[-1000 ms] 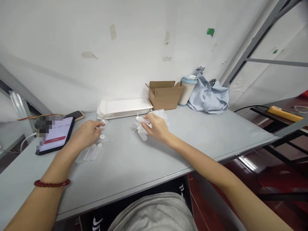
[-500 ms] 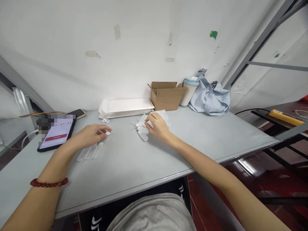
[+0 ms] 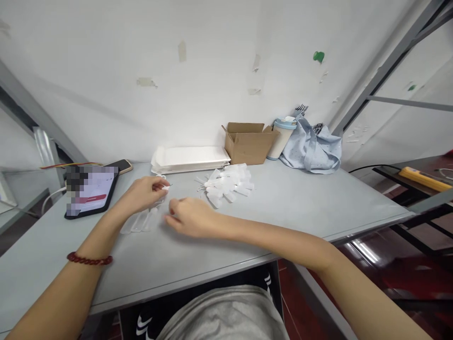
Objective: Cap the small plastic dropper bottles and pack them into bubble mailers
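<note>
My left hand (image 3: 151,191) is closed in a pinch on a small white piece (image 3: 165,188) with a thin end sticking out; most of it is hidden by my fingers. Under and beside that hand lies a row of frosted plastic sleeves (image 3: 141,221), side by side on the table. My right hand (image 3: 191,217) hovers just right of the row, thumb and forefinger apart, with nothing visible between them. Further back, a loose pile of similar white frosted sleeves (image 3: 230,184) has thin strings spreading from its left side.
Behind the pile are a flat stack of white sheets or envelopes (image 3: 193,158), an open cardboard box (image 3: 251,147), a lidded cup (image 3: 282,139) and a pale blue cloth bag (image 3: 313,146). A large phone (image 3: 92,191) rests at left, another phone (image 3: 123,166) behind it.
My right hand has left the pile and moved left and nearer, beside the row of sleeves. My left hand has lifted slightly, still pinching a white piece. The view has shifted a little.
</note>
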Demonstrator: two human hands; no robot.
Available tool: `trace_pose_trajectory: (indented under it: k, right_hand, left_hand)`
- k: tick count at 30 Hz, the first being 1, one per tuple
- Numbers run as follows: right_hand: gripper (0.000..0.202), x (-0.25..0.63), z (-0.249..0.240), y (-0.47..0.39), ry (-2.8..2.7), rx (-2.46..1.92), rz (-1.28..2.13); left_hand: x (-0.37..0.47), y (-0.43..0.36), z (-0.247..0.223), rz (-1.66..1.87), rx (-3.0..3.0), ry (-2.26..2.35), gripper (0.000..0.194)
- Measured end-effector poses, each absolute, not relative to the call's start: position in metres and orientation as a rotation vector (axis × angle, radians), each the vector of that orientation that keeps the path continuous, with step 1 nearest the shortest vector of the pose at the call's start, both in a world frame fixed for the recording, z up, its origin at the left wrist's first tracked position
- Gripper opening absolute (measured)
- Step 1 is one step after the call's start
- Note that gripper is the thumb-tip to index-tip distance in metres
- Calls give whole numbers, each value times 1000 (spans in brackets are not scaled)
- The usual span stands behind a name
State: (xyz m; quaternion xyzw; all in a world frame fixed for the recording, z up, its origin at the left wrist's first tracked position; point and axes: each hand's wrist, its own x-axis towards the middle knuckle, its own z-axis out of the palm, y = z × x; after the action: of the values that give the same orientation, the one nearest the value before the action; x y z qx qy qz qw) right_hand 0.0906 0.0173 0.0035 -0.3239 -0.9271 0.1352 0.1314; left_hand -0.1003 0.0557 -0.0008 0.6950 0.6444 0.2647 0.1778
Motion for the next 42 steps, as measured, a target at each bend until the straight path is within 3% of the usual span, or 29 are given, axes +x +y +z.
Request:
trace_pose_trajectory:
  k: [3,13,17,24,42]
  right_hand:
    - [41,62,3,19,-2703,-1008,585]
    - [24,31,5,30,-2673,-1173,832]
    - [26,40,1,32,-2609,-1206,945]
    - [24,86,-9,39,-2404,-1192,628]
    - [21,135,-22,51,-2044,-921,623]
  left_hand:
    - [-98,54,7,904,1849,1862,33]
    - [-76,42,30,1258,1349,1864,21]
    - [-75,39,32,1284,1239,1808,21]
    - [-79,37,27,1312,1194,1603,26]
    - [-47,22,22,1376,1342,1297,27]
